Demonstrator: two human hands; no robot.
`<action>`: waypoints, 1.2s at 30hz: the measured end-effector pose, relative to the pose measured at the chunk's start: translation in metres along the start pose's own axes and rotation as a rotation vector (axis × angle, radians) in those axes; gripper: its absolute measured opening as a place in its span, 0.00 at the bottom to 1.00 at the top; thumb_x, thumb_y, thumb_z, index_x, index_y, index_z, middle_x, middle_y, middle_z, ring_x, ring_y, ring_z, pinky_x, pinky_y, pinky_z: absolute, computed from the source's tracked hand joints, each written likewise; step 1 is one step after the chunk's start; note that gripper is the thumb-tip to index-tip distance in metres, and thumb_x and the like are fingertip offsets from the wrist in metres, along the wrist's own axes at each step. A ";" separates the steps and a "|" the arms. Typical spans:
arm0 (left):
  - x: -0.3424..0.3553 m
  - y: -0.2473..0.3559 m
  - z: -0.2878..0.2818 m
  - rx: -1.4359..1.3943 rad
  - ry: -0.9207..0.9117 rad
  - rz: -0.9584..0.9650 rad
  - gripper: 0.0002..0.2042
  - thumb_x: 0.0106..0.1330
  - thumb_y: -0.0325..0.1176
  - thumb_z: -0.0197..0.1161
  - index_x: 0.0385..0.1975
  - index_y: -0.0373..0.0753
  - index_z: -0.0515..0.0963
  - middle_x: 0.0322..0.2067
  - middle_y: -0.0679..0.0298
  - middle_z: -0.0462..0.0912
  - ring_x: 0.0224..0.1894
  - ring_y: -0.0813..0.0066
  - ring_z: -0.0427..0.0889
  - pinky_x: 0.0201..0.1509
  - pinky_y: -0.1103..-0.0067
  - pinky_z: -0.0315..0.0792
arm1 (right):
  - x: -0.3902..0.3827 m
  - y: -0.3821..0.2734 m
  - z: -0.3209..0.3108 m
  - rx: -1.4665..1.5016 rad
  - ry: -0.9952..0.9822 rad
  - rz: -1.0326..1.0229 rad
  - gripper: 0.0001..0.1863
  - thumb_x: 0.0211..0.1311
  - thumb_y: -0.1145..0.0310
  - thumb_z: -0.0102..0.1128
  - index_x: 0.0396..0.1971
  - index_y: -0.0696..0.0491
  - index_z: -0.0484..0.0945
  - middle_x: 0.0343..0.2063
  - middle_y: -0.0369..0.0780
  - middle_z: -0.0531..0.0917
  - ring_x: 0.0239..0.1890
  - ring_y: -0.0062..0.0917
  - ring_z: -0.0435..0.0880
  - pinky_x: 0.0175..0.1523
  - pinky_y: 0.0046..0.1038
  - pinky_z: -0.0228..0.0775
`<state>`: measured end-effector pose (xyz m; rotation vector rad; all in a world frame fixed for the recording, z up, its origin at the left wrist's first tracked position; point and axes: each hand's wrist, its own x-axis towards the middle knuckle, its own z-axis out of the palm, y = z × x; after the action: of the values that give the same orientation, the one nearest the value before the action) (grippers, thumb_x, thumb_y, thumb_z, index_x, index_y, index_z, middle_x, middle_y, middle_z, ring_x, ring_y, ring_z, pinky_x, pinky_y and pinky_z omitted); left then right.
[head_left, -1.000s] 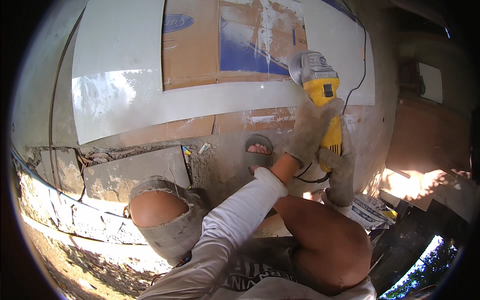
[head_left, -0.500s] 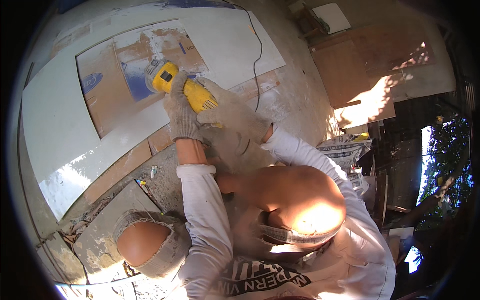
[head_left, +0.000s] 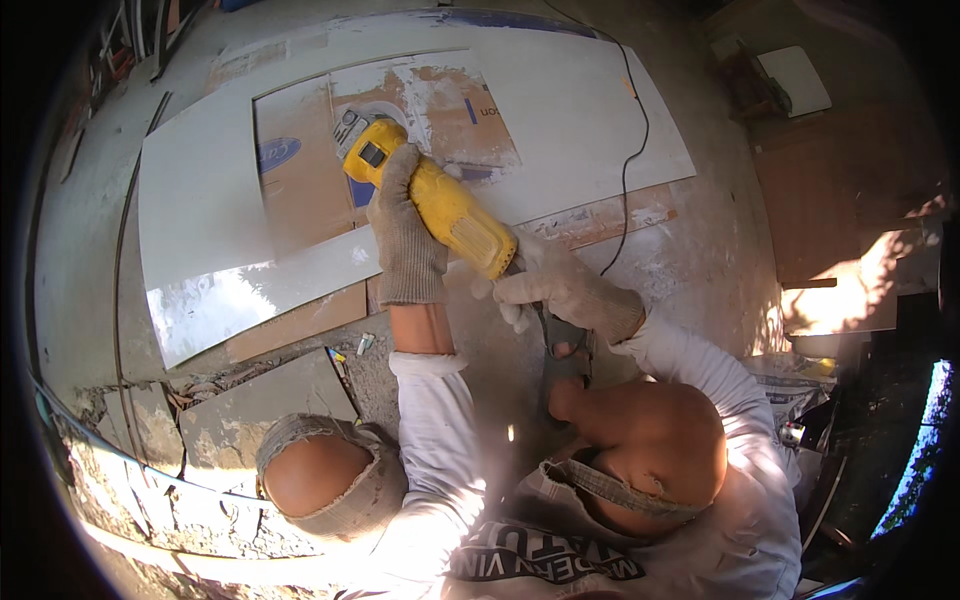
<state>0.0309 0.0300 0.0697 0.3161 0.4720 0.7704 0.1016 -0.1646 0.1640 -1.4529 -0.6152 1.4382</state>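
Dusty concrete floor (head_left: 700, 250) is carrying a large white tile (head_left: 210, 200) with cardboard (head_left: 300, 170) showing through its cut-out. Over that opening, the yellow angle grinder (head_left: 430, 195) is hovering; the gloved left hand (head_left: 405, 235) is gripping its front, the gloved right hand (head_left: 565, 290) is clutching its rear, black cord (head_left: 635, 150) trailing away.

Flattened brown cardboard box (head_left: 300, 170) with blue print lies under the white tile (head_left: 200, 200).
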 end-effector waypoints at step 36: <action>-0.020 -0.166 0.101 0.531 0.391 0.078 0.19 0.73 0.44 0.76 0.51 0.35 0.84 0.39 0.61 0.89 0.41 0.72 0.91 0.48 0.71 0.85 | 0.031 -0.006 -0.188 -0.141 -0.197 0.019 0.55 0.63 0.70 0.79 0.86 0.59 0.55 0.65 0.42 0.81 0.60 0.29 0.85 0.63 0.31 0.83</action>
<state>0.1683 -0.1070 0.0888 0.6851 1.0426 0.7766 0.2872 -0.1872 0.1243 -1.4375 -0.8427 1.5919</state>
